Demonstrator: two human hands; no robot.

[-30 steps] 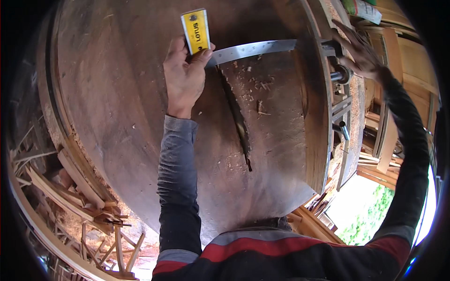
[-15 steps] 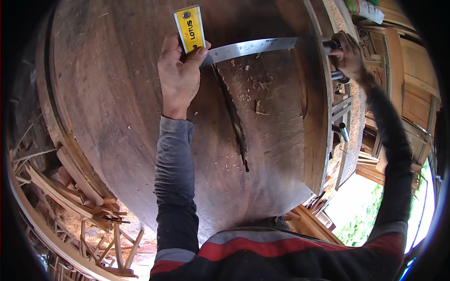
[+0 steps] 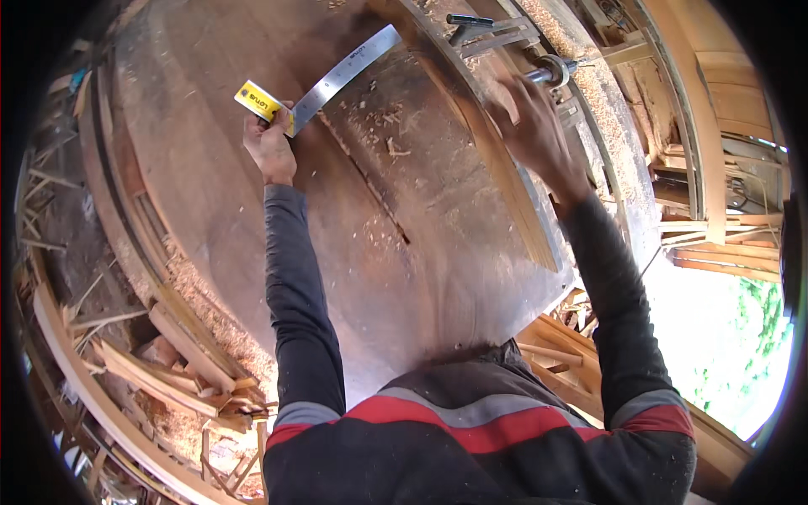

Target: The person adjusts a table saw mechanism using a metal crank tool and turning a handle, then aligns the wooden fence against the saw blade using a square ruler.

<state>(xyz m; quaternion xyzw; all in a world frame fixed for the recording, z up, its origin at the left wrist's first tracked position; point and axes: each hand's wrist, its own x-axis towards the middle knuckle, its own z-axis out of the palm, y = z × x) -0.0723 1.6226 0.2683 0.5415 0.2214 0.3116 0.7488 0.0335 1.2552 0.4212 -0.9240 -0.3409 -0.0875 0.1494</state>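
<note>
My left hand (image 3: 269,150) is closed around the yellow handle of a try square (image 3: 345,76). Its steel blade slants up and to the right over a broad brown wooden slab (image 3: 278,278). A long narrow crack (image 3: 366,181) runs down the slab from near the square, with pale shavings (image 3: 391,126) beside it. My right hand (image 3: 539,139) reaches past the slab's right edge, close to a metal clamp part with a ring (image 3: 551,73). Motion blurs its fingers, so whether they grip anything is unclear.
A dark bar (image 3: 470,21) and wooden slats lie beyond the slab's upper right. Sawdust covers a ledge (image 3: 606,101) there. Offcuts and wood strips (image 3: 160,379) are piled at lower left. Wooden panels (image 3: 741,84) stand at far right.
The view has shifted and turned, so the slab and square appear tilted. My right hand has come away from the dark handle it was on and is lower along the slab's right edge.
</note>
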